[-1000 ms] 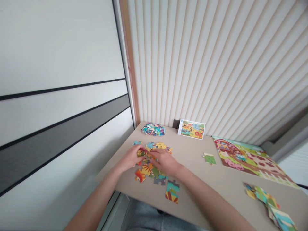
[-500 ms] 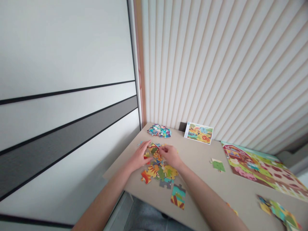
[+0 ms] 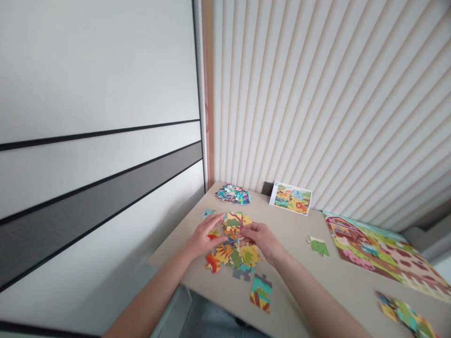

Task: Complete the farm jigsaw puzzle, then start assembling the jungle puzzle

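A loose pile of jigsaw puzzle pieces (image 3: 224, 253) in yellow, orange and green lies near the table's left corner. My right hand (image 3: 260, 238) is over its right side, thumb and fingers pinched on a puzzle piece (image 3: 233, 218) with a yellow, green and dark red print. At the pile's left edge is my left hand (image 3: 206, 235), thumb and fingers spread apart. Its fingertips come close to the same piece; whether they touch it I cannot tell. Under the hands, part of the pile is hidden.
A picture card (image 3: 291, 199) leans at the back by the pleated screen. Behind the pile sits a blue-purple heap of pieces (image 3: 233, 193). A farm puzzle (image 3: 380, 253) lies right, with joined pieces (image 3: 405, 312) before it. A green piece (image 3: 319, 246) and a turquoise piece (image 3: 261, 293) lie separately.
My right hand has shifted a little right and down, and the pinched piece's printed side shows more fully. My left hand stays spread at the pile. The view has tilted slightly.
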A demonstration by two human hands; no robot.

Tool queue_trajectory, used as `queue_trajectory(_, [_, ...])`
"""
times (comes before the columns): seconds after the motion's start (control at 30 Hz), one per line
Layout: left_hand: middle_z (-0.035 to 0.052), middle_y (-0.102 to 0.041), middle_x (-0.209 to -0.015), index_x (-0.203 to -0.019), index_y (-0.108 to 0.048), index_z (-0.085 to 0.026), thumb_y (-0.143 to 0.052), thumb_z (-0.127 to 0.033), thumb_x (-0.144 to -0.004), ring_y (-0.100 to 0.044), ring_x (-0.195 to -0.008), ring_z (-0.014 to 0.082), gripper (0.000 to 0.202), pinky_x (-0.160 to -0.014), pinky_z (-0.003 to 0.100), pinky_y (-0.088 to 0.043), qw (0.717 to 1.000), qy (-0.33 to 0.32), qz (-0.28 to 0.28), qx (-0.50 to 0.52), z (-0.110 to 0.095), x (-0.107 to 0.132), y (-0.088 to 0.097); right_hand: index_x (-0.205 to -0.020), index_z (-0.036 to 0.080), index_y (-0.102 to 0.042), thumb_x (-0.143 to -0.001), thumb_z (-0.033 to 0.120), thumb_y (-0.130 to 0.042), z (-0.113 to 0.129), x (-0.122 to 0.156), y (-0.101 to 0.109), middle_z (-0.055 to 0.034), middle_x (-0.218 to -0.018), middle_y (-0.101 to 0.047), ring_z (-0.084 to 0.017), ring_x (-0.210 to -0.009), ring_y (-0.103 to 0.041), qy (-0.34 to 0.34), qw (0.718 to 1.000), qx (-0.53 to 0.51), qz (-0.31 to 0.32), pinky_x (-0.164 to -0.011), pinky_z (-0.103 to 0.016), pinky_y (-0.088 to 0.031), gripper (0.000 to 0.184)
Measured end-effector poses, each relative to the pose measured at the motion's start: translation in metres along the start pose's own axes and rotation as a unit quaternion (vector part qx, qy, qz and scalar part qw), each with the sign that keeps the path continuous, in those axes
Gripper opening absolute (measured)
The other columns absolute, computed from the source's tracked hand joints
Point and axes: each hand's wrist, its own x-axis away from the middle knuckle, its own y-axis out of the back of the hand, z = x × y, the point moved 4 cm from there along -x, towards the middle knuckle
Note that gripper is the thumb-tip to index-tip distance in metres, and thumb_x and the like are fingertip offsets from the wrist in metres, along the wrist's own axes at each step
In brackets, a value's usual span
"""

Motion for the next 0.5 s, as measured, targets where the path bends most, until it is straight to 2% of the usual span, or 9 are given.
queue_trajectory(0.17, [0.0137, -0.055, -0.149, -0.153, -0.047, -0.026, -0.071, -0.049, -0.091, -0.056, -0.132, 0.03, 0.071, -0.114, 0.047, -0.046, 0.999, -0.01, 0.017, 0.039, -0.006, -0.001, 0.002, -0.069, 0.019, -0.072, -0.075, 0.054, -0.078, -0.003, 0.003, -0.021, -0.0038, -0.074, -0.077, -0.014, -0.05, -0.061, -0.006, 0.995, 0.076, 0.062, -0.053, -0.027, -0.042, 0.036])
queue_trajectory(0.27, [0.0124, -0.061, -0.142, -0.141, -0.062, -0.025, -0.072, -0.046, -0.089, -0.055, -0.134, 0.0308, 0.057, -0.115, 0.047, -0.044, 0.994, 0.021, 0.0, 0.104, -0.01, -0.003, 0.003, -0.07, 0.019, -0.074, -0.08, 0.054, -0.073, -0.005, 0.004, -0.03, -0.004, -0.074, -0.077, -0.014, -0.048, -0.06, 0.001, 0.991, 0.111, 0.074, -0.051, -0.027, -0.042, 0.036])
queue_trajectory(0.37, [0.0108, -0.069, -0.124, -0.121, -0.072, -0.023, -0.066, -0.044, -0.094, -0.065, -0.115, 0.0257, 0.035, -0.101, 0.04, -0.054, 0.983, 0.082, -0.05, 0.155, -0.004, -0.004, 0.003, -0.072, 0.019, -0.073, -0.084, 0.051, -0.069, -0.004, 0.001, -0.033, -0.0027, -0.077, -0.077, -0.012, -0.05, -0.06, 0.027, 0.987, 0.134, 0.086, -0.052, -0.025, -0.042, 0.034])
queue_trajectory(0.43, [0.0088, -0.071, -0.111, -0.113, -0.071, -0.021, -0.062, -0.044, -0.097, -0.069, -0.097, 0.0207, 0.03, -0.087, 0.034, -0.058, 0.977, 0.113, -0.079, 0.16, 0.004, -0.004, 0.002, -0.073, 0.019, -0.072, -0.088, 0.05, -0.065, -0.003, -0.001, -0.029, -0.002, -0.077, -0.076, -0.012, -0.052, -0.059, 0.05, 0.982, 0.163, 0.084, -0.052, -0.024, -0.042, 0.035])
queue_trajectory(0.5, [0.0063, -0.072, -0.1, -0.111, -0.069, -0.019, -0.061, -0.045, -0.097, -0.069, -0.085, 0.0179, 0.03, -0.077, 0.031, -0.059, 0.97, 0.143, -0.108, 0.163, 0.015, -0.003, 0.001, -0.075, 0.018, -0.073, -0.091, 0.05, -0.059, -0.004, -0.003, -0.018, -0.002, -0.075, -0.075, -0.012, -0.053, -0.059, 0.076, 0.974, 0.204, 0.056, -0.053, -0.024, -0.041, 0.038])
